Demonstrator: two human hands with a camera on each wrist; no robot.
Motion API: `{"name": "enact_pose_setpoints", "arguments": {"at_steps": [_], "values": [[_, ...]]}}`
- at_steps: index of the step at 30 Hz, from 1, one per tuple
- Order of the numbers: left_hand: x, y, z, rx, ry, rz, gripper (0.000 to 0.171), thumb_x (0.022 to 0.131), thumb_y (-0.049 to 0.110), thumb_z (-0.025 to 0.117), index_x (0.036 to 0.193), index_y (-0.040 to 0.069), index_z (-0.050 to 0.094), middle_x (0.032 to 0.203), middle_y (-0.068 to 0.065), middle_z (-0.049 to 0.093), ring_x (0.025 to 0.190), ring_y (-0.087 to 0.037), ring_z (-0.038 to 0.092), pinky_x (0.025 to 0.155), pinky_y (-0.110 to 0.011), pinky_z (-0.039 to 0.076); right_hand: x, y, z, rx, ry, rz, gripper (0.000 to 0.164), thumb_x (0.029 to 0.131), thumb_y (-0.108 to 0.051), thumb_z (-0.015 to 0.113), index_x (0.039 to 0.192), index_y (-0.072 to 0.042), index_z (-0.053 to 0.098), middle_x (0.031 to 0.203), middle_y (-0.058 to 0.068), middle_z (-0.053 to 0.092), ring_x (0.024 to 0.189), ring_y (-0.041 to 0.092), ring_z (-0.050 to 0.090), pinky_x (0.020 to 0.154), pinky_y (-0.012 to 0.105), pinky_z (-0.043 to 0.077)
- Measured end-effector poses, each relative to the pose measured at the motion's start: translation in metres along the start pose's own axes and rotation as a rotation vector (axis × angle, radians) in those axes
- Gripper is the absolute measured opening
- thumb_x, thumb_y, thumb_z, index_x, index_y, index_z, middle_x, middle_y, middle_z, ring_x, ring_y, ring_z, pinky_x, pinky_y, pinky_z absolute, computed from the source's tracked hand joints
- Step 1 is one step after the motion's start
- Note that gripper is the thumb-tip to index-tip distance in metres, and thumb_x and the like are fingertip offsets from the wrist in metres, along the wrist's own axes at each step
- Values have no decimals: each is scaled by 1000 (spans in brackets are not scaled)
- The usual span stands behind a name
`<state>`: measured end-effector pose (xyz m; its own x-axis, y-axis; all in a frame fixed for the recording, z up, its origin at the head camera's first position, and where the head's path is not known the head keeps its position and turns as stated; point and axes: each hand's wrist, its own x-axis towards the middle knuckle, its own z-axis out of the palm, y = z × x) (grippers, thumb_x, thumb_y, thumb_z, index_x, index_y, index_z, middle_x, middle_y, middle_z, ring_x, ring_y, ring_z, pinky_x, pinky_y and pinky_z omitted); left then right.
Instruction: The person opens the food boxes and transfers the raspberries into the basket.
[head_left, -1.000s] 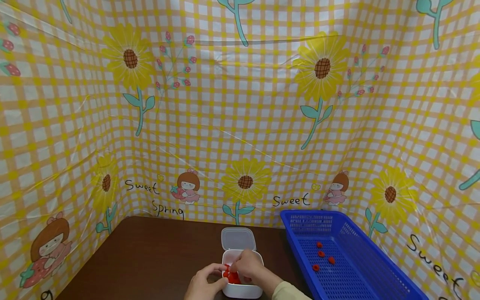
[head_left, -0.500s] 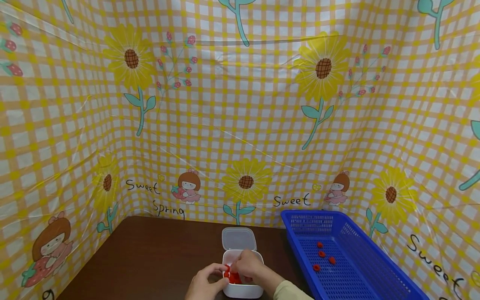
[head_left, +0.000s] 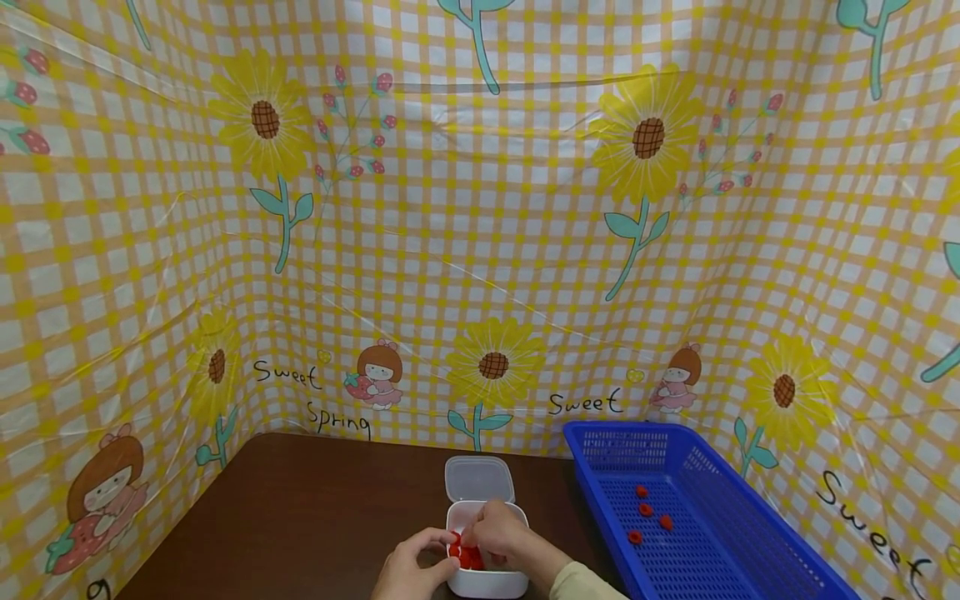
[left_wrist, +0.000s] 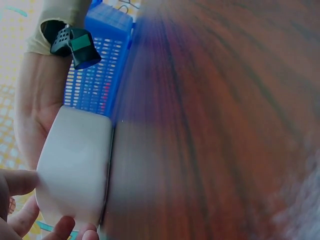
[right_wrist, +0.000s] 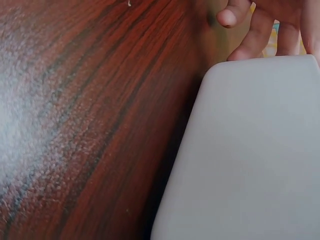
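A white box (head_left: 491,585) with rounded corners stands on the table, its translucent lid (head_left: 478,479) folded back behind it. Small red raspberry-like pieces (head_left: 467,557) lie in its left part. My left hand (head_left: 408,568) grips the box's left end, thumb near the front corner and fingers over the left rim. In the left wrist view its fingers (left_wrist: 62,229) touch the box's end. My right hand (head_left: 497,532) reaches down inside the box, fingers bent beside the red pieces. Its fingertips are hidden, so whether they pinch a piece does not show. The right wrist view shows mostly the box wall (right_wrist: 250,150).
A blue perforated basket (head_left: 720,542) stands to the right, with several red pieces (head_left: 646,510) spread on its bottom. The dark brown table (head_left: 322,500) ends at a checked, flower-printed cloth (head_left: 420,292) hanging on the back and sides.
Both hands stay at the box with hardly any movement. The red pieces inside have shifted slightly since the earliest frame. The pieces in the basket lie as before.
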<state>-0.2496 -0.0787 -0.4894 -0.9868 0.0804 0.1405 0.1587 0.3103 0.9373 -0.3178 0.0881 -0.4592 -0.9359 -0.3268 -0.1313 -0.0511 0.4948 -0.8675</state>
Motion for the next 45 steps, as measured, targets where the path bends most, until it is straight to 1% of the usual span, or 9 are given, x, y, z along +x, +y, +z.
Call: {"name": "enact_pose_setpoints", "arguments": {"at_steps": [8, 13, 21, 26, 32, 34, 37, 40, 45], "values": [[1, 2, -2, -1, -4, -3, 27, 88, 22, 75, 111, 10, 70, 99, -6, 70, 77, -17, 58, 71, -35, 44, -2, -12, -7, -110, 7, 20, 16, 84, -1, 68, 68, 4, 68, 47, -7, 32, 36, 3, 24, 37, 17, 22], [1, 2, -2, 9, -5, 5, 27, 88, 21, 75, 112, 9, 70, 99, -5, 70, 79, -17, 58, 71, -35, 44, -4, -19, -13, -107, 9, 23, 14, 84, -3, 70, 74, 7, 69, 50, -7, 36, 38, 4, 23, 38, 18, 22], [1, 1, -1, -5, -3, 12, 28, 87, 20, 76, 112, 9, 70, 100, -6, 71, 74, -16, 57, 68, -32, 43, -5, -26, -27, -90, -3, -27, 7, 86, -4, 72, 89, 1, 76, 78, 3, 64, 40, 4, 22, 39, 17, 23], [1, -1, -1, -13, -7, 14, 27, 87, 20, 76, 111, 8, 70, 100, -6, 71, 73, -16, 58, 68, -31, 44, -5, -33, -39, -92, 5, -37, 10, 86, -5, 73, 93, 2, 77, 85, 9, 71, 42, 6, 22, 39, 19, 24], [3, -2, -1, 0, 2, 8, 26, 86, 21, 76, 109, 11, 71, 98, -4, 70, 78, -16, 58, 71, -34, 45, -8, -41, -55, -87, 27, -10, 14, 89, -6, 70, 99, 2, 76, 89, 8, 70, 42, 7, 22, 41, 20, 24], [4, -3, 0, -3, 4, 3, 26, 86, 21, 77, 109, 11, 71, 98, -4, 70, 79, -17, 58, 72, -35, 45, -8, -43, -60, -79, 42, -6, 14, 90, -6, 69, 100, 1, 76, 81, 4, 67, 42, 7, 21, 41, 20, 23], [4, -2, 0, -10, 1, -8, 26, 87, 20, 76, 110, 10, 71, 98, -4, 69, 78, -17, 57, 71, -34, 46, -9, -44, -68, -73, 63, -9, 14, 91, -6, 68, 101, 0, 76, 59, -5, 51, 42, 7, 20, 41, 21, 23], [3, 0, 0, -16, -1, -26, 26, 87, 20, 76, 110, 10, 71, 98, -4, 69, 73, -17, 57, 70, -34, 45, -10, -45, -76, -57, 83, -14, 14, 91, -5, 68, 102, 0, 76, 52, -6, 31, 42, 8, 20, 41, 22, 22], [1, 1, 0, -31, -7, -39, 26, 88, 19, 76, 110, 8, 70, 98, -5, 69, 69, -17, 58, 66, -33, 47, -13, -44, -88, -47, 120, -12, 14, 91, -4, 67, 102, 0, 74, 63, -3, 48, 44, 9, 20, 43, 23, 21]]}}
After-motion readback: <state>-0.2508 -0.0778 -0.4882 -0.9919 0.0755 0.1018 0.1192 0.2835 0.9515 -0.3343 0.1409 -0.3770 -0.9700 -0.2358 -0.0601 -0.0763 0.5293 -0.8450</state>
